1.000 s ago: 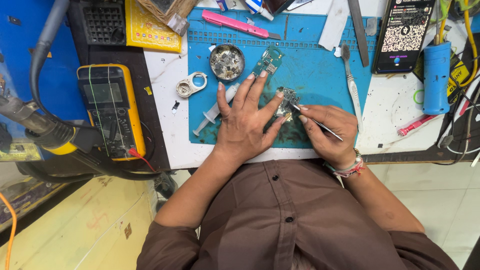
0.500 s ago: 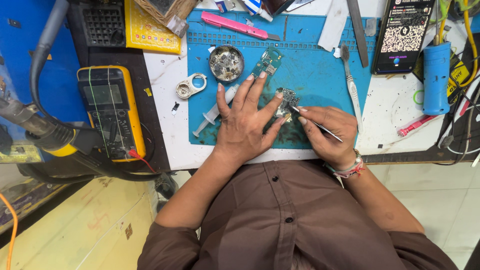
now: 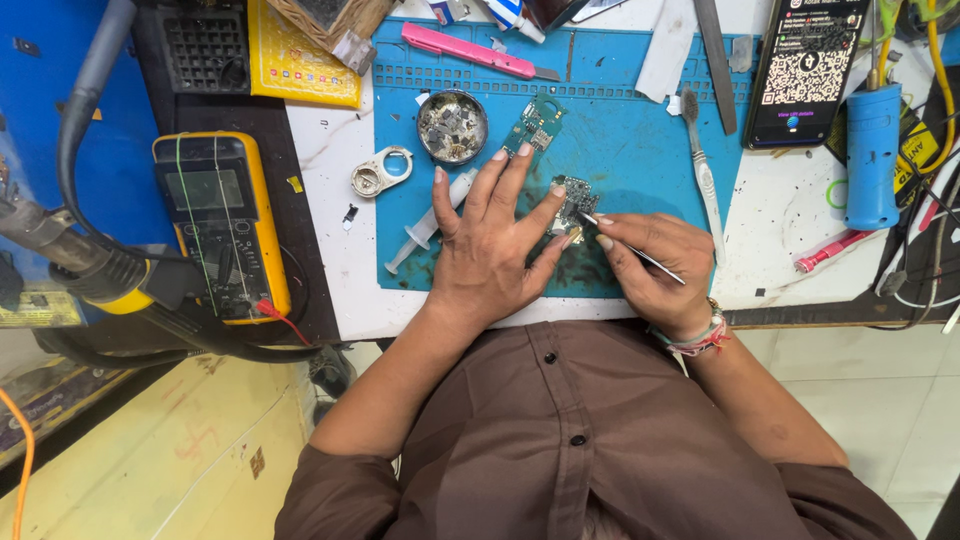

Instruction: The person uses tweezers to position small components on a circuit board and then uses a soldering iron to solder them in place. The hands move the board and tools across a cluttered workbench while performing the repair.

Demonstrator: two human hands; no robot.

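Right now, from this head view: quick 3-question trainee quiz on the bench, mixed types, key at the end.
1. True or false: the left hand lies flat, fingers spread, pinning the small green circuit board on the blue rubber work mat.
2. What does the right hand hold? A) thin metal tweezers B) pink utility knife C) clear plastic syringe
3. Which instrument lies left of the mat, on the dark pad?

Key: 1 true. 2 A. 3 the yellow digital multimeter.

Left hand (image 3: 490, 250) flat on circuit board (image 3: 573, 200), tweezers (image 3: 630, 248) in right hand (image 3: 655, 265).
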